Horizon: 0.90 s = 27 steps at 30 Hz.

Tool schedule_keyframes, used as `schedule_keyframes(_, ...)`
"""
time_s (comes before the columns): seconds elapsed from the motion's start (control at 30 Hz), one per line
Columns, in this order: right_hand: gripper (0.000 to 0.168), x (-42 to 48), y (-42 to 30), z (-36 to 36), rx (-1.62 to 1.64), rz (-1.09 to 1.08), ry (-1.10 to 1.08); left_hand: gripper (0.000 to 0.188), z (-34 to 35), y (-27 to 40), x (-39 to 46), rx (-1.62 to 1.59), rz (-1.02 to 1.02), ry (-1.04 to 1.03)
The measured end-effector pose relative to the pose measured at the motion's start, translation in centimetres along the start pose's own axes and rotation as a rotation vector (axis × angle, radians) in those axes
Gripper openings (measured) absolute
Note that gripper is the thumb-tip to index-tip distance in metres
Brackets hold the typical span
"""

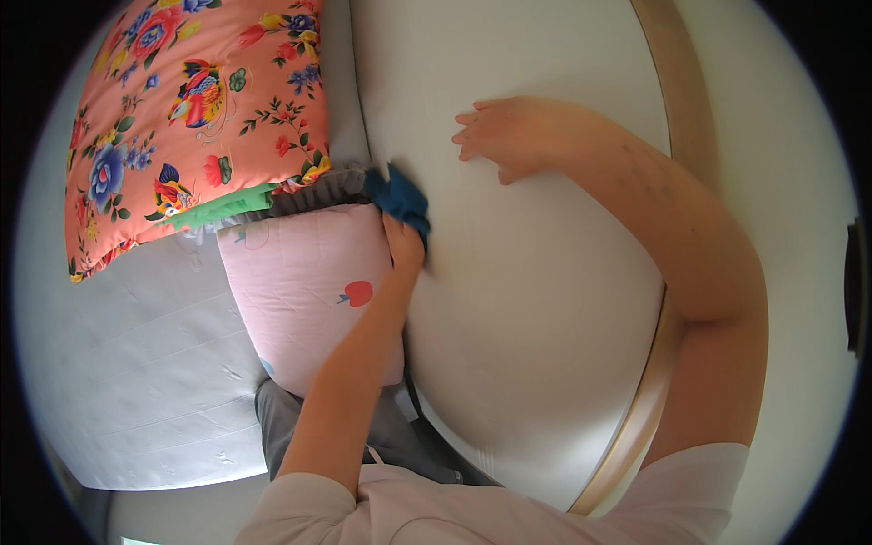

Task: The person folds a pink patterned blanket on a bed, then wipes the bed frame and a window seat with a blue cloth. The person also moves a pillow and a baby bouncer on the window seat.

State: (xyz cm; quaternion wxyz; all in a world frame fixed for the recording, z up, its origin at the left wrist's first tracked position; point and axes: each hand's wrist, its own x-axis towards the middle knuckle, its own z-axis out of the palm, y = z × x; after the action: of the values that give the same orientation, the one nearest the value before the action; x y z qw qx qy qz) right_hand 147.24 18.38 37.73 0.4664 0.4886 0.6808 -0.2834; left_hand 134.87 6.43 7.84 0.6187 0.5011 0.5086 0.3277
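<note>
My left hand [407, 242] grips a dark teal cloth [402, 197] against the left part of a smooth white panel [538, 286], which looks like a bed's headboard. Part of the cloth sticks out past the fingers. Farther right, my right hand [507, 133] is spread over the panel with nothing in it; whether the palm touches the surface I cannot tell. Beneath my left forearm lies a folded pink quilted cover [306, 286] with an apple print, close along the panel's edge.
A coral floral pillow or cushion [204, 116] lies at upper left, with green fabric [231, 206] and grey ruffled fabric [320, 191] under its edge. The pale mattress [170, 368] spreads along the left. A wooden rim [681, 88] bounds the panel, with a pale wall [770, 150] beyond.
</note>
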Motion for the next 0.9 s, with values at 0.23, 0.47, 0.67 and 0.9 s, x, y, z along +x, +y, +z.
schedule_keyframes(0.23, 0.053, -0.1, -0.9, -0.7, 0.027, 0.09, -0.037, 0.061, -0.3, 7.8, -13.3, -0.397, -0.226, -0.125)
schedule_keyframes(0.47, 0.046, 1.2, 0.3, 1.4, 0.155, 0.1, 0.23, 0.069, 2.3, 20.4, -8.6, 0.143, 0.322, -0.273)
schedule_keyframes(0.67, 0.035, -6.4, -3.4, 3.2, 0.305, 0.378, 0.709, 0.062, 4.3, 23.6, -4.0, 0.103, 0.438, -0.165)
schedule_keyframes(0.9, 0.03, -13.3, -7.6, 7.7, -0.007, 0.319, 0.811, 0.07, 2.7, 24.5, -14.2, 0.125, 0.749, -0.291)
